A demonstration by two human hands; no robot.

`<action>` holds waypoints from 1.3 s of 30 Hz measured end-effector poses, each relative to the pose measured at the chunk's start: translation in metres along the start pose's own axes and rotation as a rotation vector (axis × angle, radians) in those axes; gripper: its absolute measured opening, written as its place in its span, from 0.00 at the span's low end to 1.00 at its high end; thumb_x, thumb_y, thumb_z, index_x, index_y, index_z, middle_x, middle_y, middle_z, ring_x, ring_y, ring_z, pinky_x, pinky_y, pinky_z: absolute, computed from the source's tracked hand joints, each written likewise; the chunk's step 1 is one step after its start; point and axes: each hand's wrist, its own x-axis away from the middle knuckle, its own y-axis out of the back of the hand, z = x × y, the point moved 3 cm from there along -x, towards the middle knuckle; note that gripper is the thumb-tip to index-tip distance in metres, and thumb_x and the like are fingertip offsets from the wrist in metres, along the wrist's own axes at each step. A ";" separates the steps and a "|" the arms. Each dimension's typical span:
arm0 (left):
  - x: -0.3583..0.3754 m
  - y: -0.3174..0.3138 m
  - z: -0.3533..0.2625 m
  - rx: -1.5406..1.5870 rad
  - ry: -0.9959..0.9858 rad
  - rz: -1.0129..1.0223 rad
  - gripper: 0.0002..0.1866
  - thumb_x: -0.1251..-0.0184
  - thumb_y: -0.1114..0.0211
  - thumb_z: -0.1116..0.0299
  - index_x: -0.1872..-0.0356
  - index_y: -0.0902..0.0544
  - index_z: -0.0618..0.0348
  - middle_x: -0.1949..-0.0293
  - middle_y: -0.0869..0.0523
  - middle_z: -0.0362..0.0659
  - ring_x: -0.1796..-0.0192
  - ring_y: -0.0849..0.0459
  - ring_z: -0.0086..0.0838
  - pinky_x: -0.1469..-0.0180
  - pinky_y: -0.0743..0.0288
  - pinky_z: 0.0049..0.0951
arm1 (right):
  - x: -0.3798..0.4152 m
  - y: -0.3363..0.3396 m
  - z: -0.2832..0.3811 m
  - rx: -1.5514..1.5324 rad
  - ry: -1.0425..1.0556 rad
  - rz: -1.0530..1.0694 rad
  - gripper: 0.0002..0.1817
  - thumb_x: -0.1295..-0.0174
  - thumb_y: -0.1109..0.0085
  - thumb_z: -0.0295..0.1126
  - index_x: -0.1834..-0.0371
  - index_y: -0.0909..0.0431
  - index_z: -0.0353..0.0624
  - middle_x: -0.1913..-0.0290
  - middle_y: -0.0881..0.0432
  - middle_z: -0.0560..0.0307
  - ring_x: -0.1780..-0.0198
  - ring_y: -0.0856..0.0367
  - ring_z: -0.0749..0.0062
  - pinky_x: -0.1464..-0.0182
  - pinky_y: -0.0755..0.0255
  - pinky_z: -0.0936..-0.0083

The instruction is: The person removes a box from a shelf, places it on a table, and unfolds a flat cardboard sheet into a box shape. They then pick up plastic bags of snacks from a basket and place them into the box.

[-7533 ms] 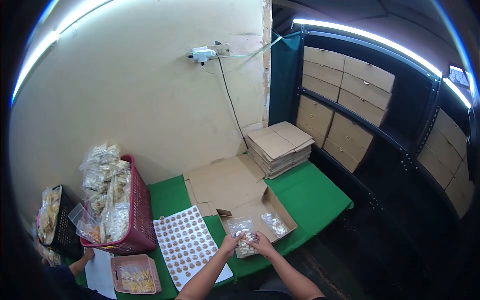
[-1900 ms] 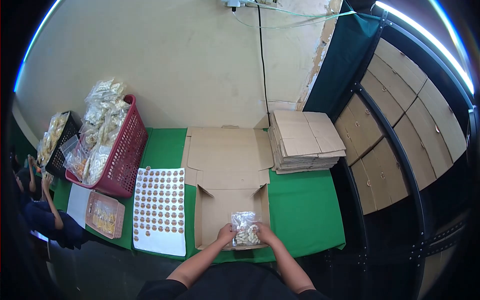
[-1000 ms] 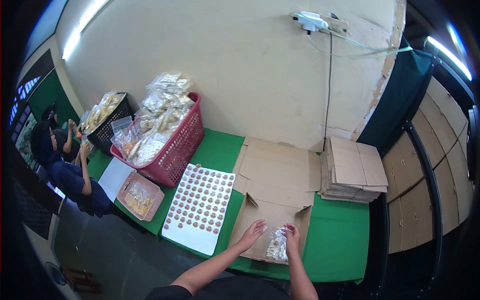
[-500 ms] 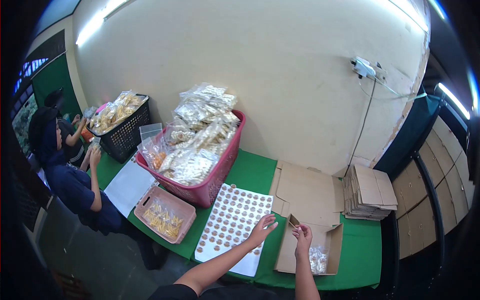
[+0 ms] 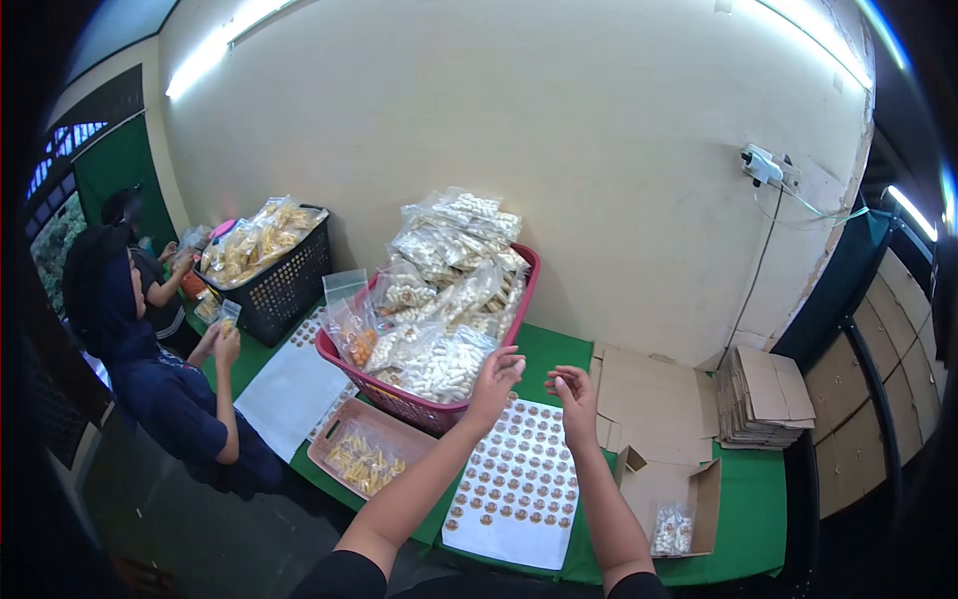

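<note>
My left hand (image 5: 499, 376) is raised beside the right front of a pink-red basket (image 5: 419, 411), its fingers loosely bent and apart. That basket is heaped with clear plastic packets of white pieces (image 5: 439, 359). My right hand (image 5: 574, 401) hovers over the upper right part of a white sheet of round stickers (image 5: 517, 469), with its fingers part-curled and nothing visible in them. To the right of my right forearm sits an open cardboard box (image 5: 707, 509). A few small white-filled packets (image 5: 672, 530) lie in its lower right corner.
Flattened cardboard (image 5: 654, 399) lies behind the box, with a cardboard stack (image 5: 760, 394) to its right. A shallow pink tray (image 5: 324, 439) holds yellow packets. Farther left are a black basket (image 5: 289, 285) and a person (image 5: 170, 399) holding a packet.
Both hands have moved up and left, away from the cardboard box and toward the pink-red basket. My right hand has left the box's edge. The view has shifted slightly.
</note>
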 end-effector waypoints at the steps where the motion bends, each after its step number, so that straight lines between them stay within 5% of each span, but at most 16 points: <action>1: -0.005 0.013 -0.009 -0.028 -0.007 -0.033 0.21 0.34 0.42 0.64 0.43 0.33 0.60 0.48 0.25 0.46 0.48 0.24 0.28 0.48 0.29 0.25 | -0.010 -0.014 -0.001 0.013 0.020 0.057 0.10 0.36 0.48 0.27 0.53 0.29 0.37 0.57 0.22 0.55 0.58 0.22 0.75 0.54 0.28 0.79; 11: -0.112 0.217 -0.040 -0.314 -0.063 -0.344 0.20 0.39 0.38 0.66 0.47 0.29 0.59 0.55 0.22 0.43 0.53 0.23 0.26 0.52 0.29 0.26 | -0.121 -0.171 -0.063 0.239 0.090 0.208 0.10 0.38 0.45 0.28 0.56 0.26 0.36 0.63 0.20 0.55 0.62 0.20 0.74 0.59 0.25 0.79; 13: -0.157 0.256 -0.047 -0.318 -0.098 -0.352 0.20 0.39 0.37 0.66 0.48 0.28 0.60 0.57 0.21 0.43 0.55 0.23 0.26 0.52 0.29 0.27 | -0.154 -0.203 -0.090 0.058 -0.101 0.252 0.11 0.39 0.45 0.28 0.56 0.26 0.35 0.63 0.20 0.55 0.62 0.20 0.74 0.59 0.25 0.79; 16: -0.202 0.326 -0.018 -0.571 -0.019 -0.558 0.23 0.41 0.36 0.61 0.48 0.29 0.61 0.52 0.22 0.49 0.49 0.23 0.38 0.45 0.32 0.34 | -0.202 -0.242 -0.158 0.181 -0.128 0.200 0.11 0.39 0.45 0.28 0.55 0.25 0.35 0.63 0.20 0.55 0.61 0.21 0.75 0.60 0.26 0.80; 19: -0.209 0.343 -0.013 -0.882 0.023 -0.636 0.26 0.42 0.37 0.59 0.45 0.30 0.61 0.48 0.24 0.53 0.45 0.26 0.43 0.42 0.35 0.38 | -0.231 -0.270 -0.207 0.423 -0.200 0.190 0.19 0.42 0.43 0.30 0.48 0.28 0.35 0.57 0.20 0.49 0.57 0.21 0.68 0.55 0.27 0.75; 22: -0.209 0.355 0.014 -0.859 0.162 -0.559 0.29 0.42 0.38 0.58 0.42 0.33 0.62 0.43 0.28 0.55 0.41 0.29 0.46 0.40 0.37 0.40 | -0.242 -0.283 -0.244 0.683 -0.293 0.095 0.35 0.50 0.38 0.38 0.38 0.36 0.35 0.43 0.28 0.37 0.41 0.29 0.53 0.41 0.36 0.69; 27: -0.209 0.361 0.014 -0.929 0.349 -0.409 0.26 0.44 0.36 0.61 0.47 0.28 0.64 0.48 0.24 0.58 0.44 0.26 0.50 0.42 0.34 0.42 | -0.243 -0.302 -0.240 0.698 -0.365 0.022 0.38 0.55 0.33 0.38 0.39 0.34 0.37 0.45 0.26 0.39 0.44 0.27 0.54 0.43 0.34 0.68; 31: -0.199 0.345 -0.024 -1.006 0.142 -0.433 0.17 0.43 0.38 0.67 0.53 0.24 0.62 0.53 0.20 0.54 0.50 0.22 0.46 0.47 0.30 0.38 | -0.244 -0.297 -0.244 0.724 -0.284 -0.051 0.36 0.61 0.27 0.33 0.45 0.31 0.38 0.52 0.24 0.44 0.49 0.24 0.58 0.48 0.30 0.70; 35: -0.205 0.330 -0.055 -0.994 -0.133 -0.482 0.14 0.44 0.37 0.71 0.56 0.23 0.61 0.58 0.18 0.51 0.58 0.19 0.40 0.53 0.27 0.35 | -0.234 -0.292 -0.199 0.717 0.066 -0.084 0.36 0.59 0.27 0.35 0.44 0.31 0.39 0.52 0.27 0.43 0.54 0.24 0.60 0.53 0.29 0.69; 37: -0.201 0.319 -0.083 -0.732 -0.326 -0.502 0.14 0.45 0.33 0.70 0.58 0.22 0.64 0.65 0.16 0.46 0.66 0.18 0.32 0.62 0.26 0.30 | -0.218 -0.288 -0.139 0.741 0.144 -0.028 0.36 0.59 0.27 0.37 0.44 0.31 0.40 0.57 0.29 0.47 0.61 0.26 0.65 0.55 0.29 0.71; 39: -0.201 0.304 -0.097 -0.483 -0.299 -0.498 0.14 0.45 0.32 0.70 0.60 0.22 0.65 0.67 0.17 0.44 0.68 0.19 0.28 0.65 0.26 0.27 | -0.208 -0.268 -0.112 0.694 0.141 -0.017 0.34 0.59 0.27 0.42 0.47 0.28 0.40 0.60 0.31 0.51 0.65 0.29 0.68 0.58 0.29 0.73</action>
